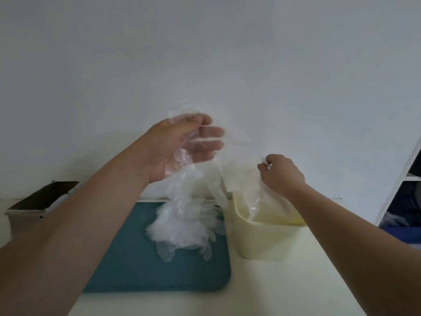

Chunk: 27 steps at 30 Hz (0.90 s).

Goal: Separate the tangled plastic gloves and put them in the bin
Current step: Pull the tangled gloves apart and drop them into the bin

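Okay, left hand [182,144], fingers half-curled, grips one tangled clump of clear plastic gloves [182,224] hanging onto one teal rectangular tray [136,270]; right hand [281,173] pinches one clear glove [264,199] above one pale-yellow plastic bin [262,242] right of the tray.

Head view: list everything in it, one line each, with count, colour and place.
glove bunch: one tangle, number of gloves unclear, clear white, hanging from the raised left hand down onto the tray
loose glove: apparently one, clear, above the bin
tray: one, teal, centre of the table
bin: one, pale yellow, right of the tray
box: one, dark, far left by the wall
table: one, cream
wall: one, white, behind
shelf unit: one, white, right edge
left hand: one, holds the bunch
right hand: one, pinches the loose glove
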Tool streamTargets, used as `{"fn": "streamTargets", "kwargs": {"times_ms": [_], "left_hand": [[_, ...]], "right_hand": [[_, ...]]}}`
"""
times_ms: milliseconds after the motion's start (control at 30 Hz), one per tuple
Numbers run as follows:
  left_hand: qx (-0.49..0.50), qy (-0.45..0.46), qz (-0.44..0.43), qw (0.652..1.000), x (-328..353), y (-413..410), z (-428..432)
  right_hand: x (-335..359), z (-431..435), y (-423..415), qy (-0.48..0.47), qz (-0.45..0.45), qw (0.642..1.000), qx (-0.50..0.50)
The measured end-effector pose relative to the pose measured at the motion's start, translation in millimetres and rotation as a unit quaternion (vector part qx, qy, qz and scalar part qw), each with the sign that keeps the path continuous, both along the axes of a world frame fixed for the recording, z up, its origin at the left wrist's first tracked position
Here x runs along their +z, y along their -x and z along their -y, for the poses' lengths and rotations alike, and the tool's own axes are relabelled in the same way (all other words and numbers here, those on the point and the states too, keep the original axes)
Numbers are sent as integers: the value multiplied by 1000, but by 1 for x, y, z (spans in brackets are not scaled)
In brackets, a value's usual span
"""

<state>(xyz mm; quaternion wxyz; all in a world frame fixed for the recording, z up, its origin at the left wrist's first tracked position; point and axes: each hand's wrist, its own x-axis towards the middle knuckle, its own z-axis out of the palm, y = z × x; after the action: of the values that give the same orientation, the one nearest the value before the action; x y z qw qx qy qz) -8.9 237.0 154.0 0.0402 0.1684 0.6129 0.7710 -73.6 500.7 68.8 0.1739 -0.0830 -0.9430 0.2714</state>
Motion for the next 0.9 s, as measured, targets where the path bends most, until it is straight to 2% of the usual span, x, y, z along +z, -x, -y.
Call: {"fn": "streamTargets", "kwargs": {"times_ms": [100,200,233,300,367,433,500,567,633,700,767,900], "left_hand": [[-61,-20,38,997,2,18,-31],[-97,-6,100,990,-13,49,-71],[-102,18,121,987,-22,60,-83],[-95,99,154,978,-42,78,-102],[-63,168,169,969,-60,89,-113],[-27,198,171,965,-72,94,-120],[2,219,155,963,-76,95,-126],[7,225,159,961,-77,95,-134],[2,250,176,952,-76,92,-140],[5,267,187,945,-77,90,-142],[38,232,191,953,-79,92,-138],[122,135,131,975,-80,92,-119]], "right_hand": [[0,4,-5,-15,37,999,9],[0,6,-17,92,40,994,42],[0,3,-16,118,36,991,55],[5,-6,-12,112,26,992,55],[12,-23,-8,164,3,986,41],[22,-42,-8,209,-29,977,26],[34,-55,-10,130,-108,986,-17],[46,-50,-18,101,-159,982,1],[50,-30,-31,87,-111,987,76],[45,-4,-46,53,28,987,151],[35,14,-56,39,149,968,199],[11,23,-39,-70,238,954,169]]}}
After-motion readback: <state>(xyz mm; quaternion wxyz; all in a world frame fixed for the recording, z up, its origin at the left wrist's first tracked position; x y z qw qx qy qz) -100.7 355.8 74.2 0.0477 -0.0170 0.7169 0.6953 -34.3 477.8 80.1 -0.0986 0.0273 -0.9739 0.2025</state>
